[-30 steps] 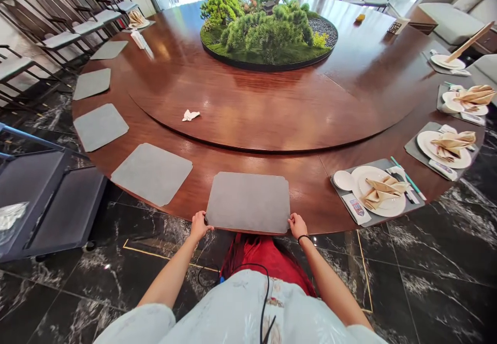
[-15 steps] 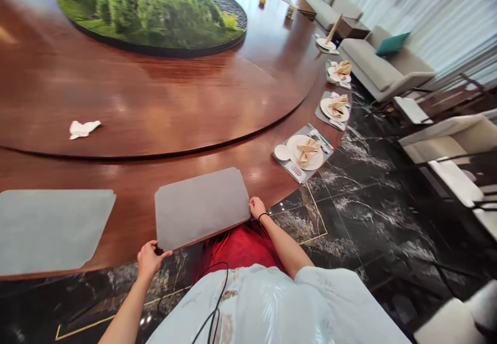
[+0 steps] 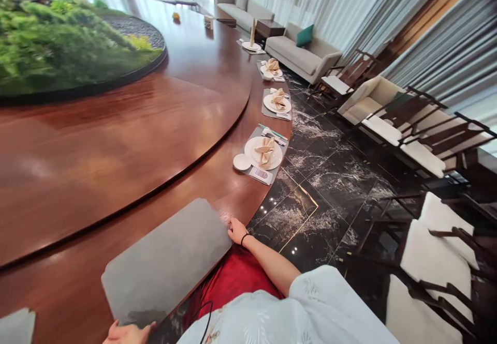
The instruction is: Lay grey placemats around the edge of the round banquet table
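A grey placemat (image 3: 166, 256) lies at the table's near edge, slanting up to the right. My right hand (image 3: 237, 231) is at its right end, fingers closed against the mat's edge. At the lower left corner of the mat is my left hand (image 3: 130, 333), cut off by the bottom of the picture; its thumb and fingers are spread apart, touching the mat's edge. Part of another grey placemat (image 3: 15, 327) shows at the far lower left. To the right is a laid place setting with a white plate (image 3: 252, 150), a folded beige napkin (image 3: 266, 152) and a small white dish (image 3: 242, 162).
The round wooden table (image 3: 217, 191) has a raised turntable (image 3: 155, 142) with a green miniature garden (image 3: 77, 49) on it. Several place settings follow the rim. Dark chairs with white seats (image 3: 435, 256) stand on the black marble floor (image 3: 306, 199). Behind are sofas (image 3: 303, 54) and curtains (image 3: 330, 8).
My view has turned to the right, so the table and settings appear farther left. Both hands stay at the same placemat's ends. The white tissue on the turntable has left the view.
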### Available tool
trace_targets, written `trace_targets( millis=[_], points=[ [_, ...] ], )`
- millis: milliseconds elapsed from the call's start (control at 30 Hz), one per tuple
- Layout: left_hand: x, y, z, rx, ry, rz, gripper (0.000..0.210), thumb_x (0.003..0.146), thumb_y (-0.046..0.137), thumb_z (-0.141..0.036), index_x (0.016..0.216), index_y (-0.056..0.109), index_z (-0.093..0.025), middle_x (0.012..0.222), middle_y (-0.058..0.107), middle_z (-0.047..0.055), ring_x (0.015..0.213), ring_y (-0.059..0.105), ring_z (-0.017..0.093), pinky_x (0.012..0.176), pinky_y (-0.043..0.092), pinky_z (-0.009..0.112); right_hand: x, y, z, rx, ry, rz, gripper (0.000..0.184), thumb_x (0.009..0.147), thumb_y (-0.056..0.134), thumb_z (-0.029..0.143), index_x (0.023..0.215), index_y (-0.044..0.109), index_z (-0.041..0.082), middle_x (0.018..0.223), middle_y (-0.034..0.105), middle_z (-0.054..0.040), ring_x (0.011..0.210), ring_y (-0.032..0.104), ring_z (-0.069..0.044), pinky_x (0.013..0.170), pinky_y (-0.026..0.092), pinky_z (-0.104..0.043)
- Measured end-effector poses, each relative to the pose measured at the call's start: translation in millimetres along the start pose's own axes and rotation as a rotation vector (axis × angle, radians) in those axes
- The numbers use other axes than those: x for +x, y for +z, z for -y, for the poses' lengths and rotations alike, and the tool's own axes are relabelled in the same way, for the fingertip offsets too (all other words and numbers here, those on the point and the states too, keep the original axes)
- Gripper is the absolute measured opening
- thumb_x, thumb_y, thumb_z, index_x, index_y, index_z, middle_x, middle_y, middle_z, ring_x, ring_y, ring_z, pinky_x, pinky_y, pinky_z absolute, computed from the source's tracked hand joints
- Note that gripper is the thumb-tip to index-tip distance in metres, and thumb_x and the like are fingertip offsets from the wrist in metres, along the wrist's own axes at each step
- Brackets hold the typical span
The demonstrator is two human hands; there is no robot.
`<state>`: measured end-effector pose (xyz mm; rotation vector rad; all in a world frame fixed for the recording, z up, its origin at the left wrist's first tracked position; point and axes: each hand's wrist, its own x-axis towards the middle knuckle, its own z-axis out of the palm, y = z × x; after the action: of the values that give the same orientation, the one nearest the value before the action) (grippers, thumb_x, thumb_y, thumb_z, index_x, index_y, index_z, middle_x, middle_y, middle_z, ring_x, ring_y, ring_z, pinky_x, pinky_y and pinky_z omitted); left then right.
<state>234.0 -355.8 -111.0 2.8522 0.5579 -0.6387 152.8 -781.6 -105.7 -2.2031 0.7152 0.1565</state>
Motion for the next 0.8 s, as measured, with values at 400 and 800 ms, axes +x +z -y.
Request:
trace_targets(
  millis=[400, 800],
  points=[
    [-125, 94.7, -394, -0.768, 0.208, 0.864, 0.024, 0.070, 0.060, -0.021, 0.094, 0.062, -0.019, 0.106, 0.069, 0.012, 0.092, 0.067, 0.019, 0.080, 0.053, 0.031, -32, -180, -203, 0.192, 0.313, -0.525, 0.027, 0.068, 0.046, 0.003, 0.085, 0.058, 0.021, 0.086, 0.062, -0.0030, 0.075, 0.060, -0.015, 0.071, 0.048, -0.026],
    [-222, 150.5, -548, -1.194, -0.360, 0.738, 0.012, 0.079, 0.049, -0.018, 0.087, 0.055, -0.024, 0.100, 0.063, 0.003, 0.074, 0.058, 0.010, 0.066, 0.047, 0.022, 101, -431, -320, 0.120, 0.176, -0.453, 0.022, 0.074, 0.049, 0.010, 0.087, 0.063, 0.020, 0.083, 0.068, -0.0017, 0.072, 0.062, -0.013, 0.072, 0.049, -0.025]
  ],
)
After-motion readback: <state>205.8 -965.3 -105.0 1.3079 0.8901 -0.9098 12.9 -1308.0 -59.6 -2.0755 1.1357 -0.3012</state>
